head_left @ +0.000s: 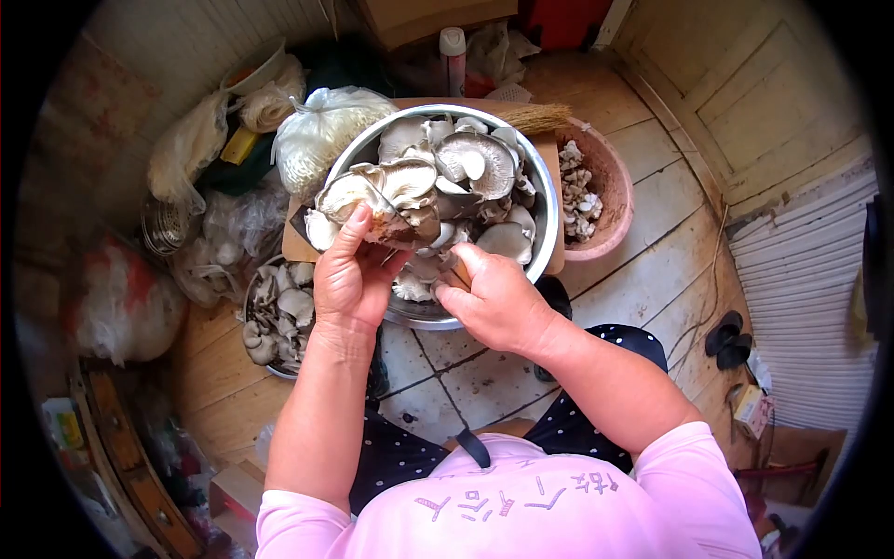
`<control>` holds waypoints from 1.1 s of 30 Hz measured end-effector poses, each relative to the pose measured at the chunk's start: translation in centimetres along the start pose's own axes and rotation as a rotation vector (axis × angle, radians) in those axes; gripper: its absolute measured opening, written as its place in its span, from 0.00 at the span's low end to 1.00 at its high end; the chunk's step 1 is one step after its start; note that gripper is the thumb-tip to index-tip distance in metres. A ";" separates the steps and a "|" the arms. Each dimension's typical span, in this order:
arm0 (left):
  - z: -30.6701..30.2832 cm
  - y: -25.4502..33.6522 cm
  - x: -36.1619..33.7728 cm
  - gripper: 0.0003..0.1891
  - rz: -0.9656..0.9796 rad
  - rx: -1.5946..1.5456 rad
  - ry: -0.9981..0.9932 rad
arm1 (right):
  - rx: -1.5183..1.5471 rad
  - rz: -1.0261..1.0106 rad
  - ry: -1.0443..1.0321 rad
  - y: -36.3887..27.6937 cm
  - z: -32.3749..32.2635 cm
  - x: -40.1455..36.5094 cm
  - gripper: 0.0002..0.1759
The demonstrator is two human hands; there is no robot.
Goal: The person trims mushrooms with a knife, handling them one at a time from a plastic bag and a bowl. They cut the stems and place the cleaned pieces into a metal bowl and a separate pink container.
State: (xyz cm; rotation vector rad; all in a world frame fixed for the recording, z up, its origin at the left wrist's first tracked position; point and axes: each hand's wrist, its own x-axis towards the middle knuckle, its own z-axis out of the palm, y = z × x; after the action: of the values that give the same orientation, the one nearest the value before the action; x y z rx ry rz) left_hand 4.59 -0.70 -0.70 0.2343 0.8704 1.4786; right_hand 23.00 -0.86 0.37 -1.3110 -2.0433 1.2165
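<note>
A large metal basin (pixel 551 200) full of grey oyster mushrooms (pixel 477 166) stands in front of me. Over its near left side, my left hand (pixel 352 279) is closed around a cluster of oyster mushrooms (pixel 380 191), its brownish stem base turned toward me. My right hand (pixel 498 296) is at the basin's near rim, thumb and fingers pinched together close to the cluster's base. A small orange-brown bit shows between those fingers, too hidden to name. Pale mushroom pieces (pixel 413 285) lie in the basin below the hands.
Right of the basin, a pink tub (pixel 615 224) holds mushroom trimmings (pixel 579 200). A smaller bowl of mushrooms (pixel 279 317) sits on the floor at left. Plastic bags (pixel 326 130) crowd the back left. A straw brush (pixel 535 117) and a spray can (pixel 453 65) are behind.
</note>
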 end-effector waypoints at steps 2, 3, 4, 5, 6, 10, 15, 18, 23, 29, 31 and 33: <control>-0.3 0.0 0.3 0.20 -0.024 -0.036 0.005 | 0.028 0.000 -0.005 0.2 0.4 0.1 0.17; -0.5 0.1 0.5 0.21 -0.036 -0.099 0.001 | 0.055 -0.002 -0.012 0.2 0.6 0.1 0.17; -0.6 0.2 0.8 0.22 -0.047 -0.162 -0.003 | 0.055 -0.004 -0.012 0.2 0.7 0.0 0.17; -0.5 0.3 1.1 0.24 -0.019 -0.209 -0.013 | 0.057 -0.020 -0.019 0.1 0.7 -0.1 0.17; -0.4 0.6 1.1 0.24 -0.016 -0.210 -0.013 | 0.058 -0.034 -0.026 0.1 0.8 -0.2 0.17; -0.3 1.0 0.8 0.26 0.011 -0.247 0.064 | 0.068 -0.022 -0.047 -0.2 0.9 -0.6 0.17; -0.2 0.4 0.5 0.24 -0.052 -0.183 -0.021 | 0.114 -0.036 0.003 0.2 1.0 -0.3 0.13; -0.5 -0.2 0.4 0.23 -0.103 -0.163 -0.069 | 0.066 -0.029 0.015 0.9 1.2 0.4 0.17; -0.2 0.4 0.6 0.23 -0.084 -0.167 0.052 | 0.041 -0.032 -0.003 0.8 1.2 0.7 0.16; 0.4 0.7 0.8 0.24 -0.002 -0.262 0.012 | 0.066 -0.031 0.000 0.0 1.6 -0.1 0.15; -0.1 0.3 0.9 0.24 -0.008 -0.221 -0.040 | 0.110 0.006 0.005 0.0 1.7 -0.1 0.13; -0.5 0.0 0.7 0.23 -0.045 -0.175 -0.034 | 0.088 0.014 0.007 0.3 1.5 0.1 0.13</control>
State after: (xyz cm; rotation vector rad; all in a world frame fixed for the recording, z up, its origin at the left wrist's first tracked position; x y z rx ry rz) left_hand 4.19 -0.23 -1.26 0.1086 0.7098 1.4951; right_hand 22.03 -1.36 -0.64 -1.2887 -1.9557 1.2911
